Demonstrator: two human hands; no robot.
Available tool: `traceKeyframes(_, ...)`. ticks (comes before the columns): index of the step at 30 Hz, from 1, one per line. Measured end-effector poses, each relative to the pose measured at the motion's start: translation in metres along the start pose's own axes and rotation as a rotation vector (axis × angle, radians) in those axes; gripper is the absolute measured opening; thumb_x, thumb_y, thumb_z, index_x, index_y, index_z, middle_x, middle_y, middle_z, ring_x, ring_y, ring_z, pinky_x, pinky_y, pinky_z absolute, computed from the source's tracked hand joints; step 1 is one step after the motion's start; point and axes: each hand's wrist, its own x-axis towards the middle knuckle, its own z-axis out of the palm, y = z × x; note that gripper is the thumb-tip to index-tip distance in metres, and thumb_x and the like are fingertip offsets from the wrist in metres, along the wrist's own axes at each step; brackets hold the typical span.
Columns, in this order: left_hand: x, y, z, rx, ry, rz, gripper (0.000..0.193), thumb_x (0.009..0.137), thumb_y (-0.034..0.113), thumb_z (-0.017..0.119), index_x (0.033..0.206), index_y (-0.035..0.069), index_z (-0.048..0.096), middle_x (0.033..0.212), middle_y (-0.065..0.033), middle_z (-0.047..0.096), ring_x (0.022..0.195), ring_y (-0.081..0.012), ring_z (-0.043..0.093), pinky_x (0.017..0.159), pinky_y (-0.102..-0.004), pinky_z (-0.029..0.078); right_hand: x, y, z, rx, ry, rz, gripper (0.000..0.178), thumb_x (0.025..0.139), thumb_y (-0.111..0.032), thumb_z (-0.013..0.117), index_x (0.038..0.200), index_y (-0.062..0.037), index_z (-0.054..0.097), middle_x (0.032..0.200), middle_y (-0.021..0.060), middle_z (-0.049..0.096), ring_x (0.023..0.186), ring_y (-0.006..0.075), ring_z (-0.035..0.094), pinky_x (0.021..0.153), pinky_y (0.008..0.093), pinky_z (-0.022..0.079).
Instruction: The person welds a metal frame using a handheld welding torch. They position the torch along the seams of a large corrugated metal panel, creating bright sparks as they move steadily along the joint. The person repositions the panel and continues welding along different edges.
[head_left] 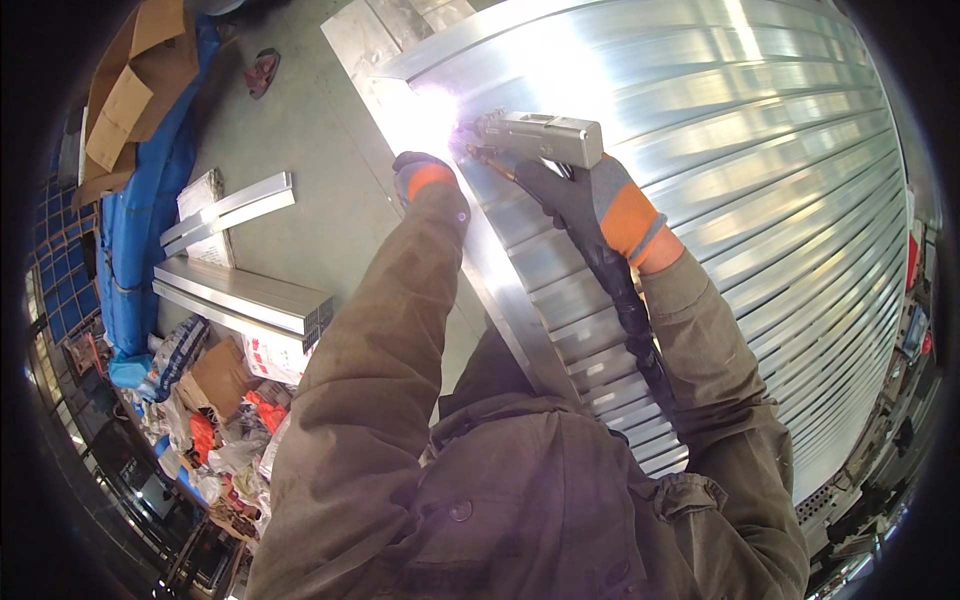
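Note:
My right hand (590, 200), in a grey and orange glove with dark fingers, is closed around a silver handheld welding gun (545, 137). A thick black cable (628, 310) runs from it down along my forearm. Its nozzle points left at the frame edge of a large ribbed metal panel (690, 200), where a white-violet glare (425, 115) blots out the detail. My left hand (425, 175), gloved alike, is curled at the long metal edge bar (510, 290), just below the glare. What its fingers hold, if anything, is hidden.
Stacked metal profiles (245, 295) lie on the floor at left, with shorter angled pieces (230, 212) beyond. Behind them are a long blue wrapped bundle (145, 240) and opened cardboard (145, 90). A heap of scrap and bags (225, 440) sits nearer. A reddish shoe-like thing (262, 73) lies farther off.

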Motion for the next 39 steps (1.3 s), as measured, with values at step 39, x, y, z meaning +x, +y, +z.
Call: traceKeyframes(39,0.013,0.007,0.009,-0.324,-0.016,-0.155,0.055,0.112,0.012,0.057,0.164,-0.001,0.048,0.158,-0.0151,0.062,0.128,-0.0226,0.073,0.083,-0.0405,0.066,0.002,-0.008,-0.020,0.024,-0.121,0.049,0.044,0.104,-0.043,0.072,0.120,-0.0026,0.074,0.070,0.0004,0.061,0.058,0.0104,0.060,0.052,0.0297,0.048)
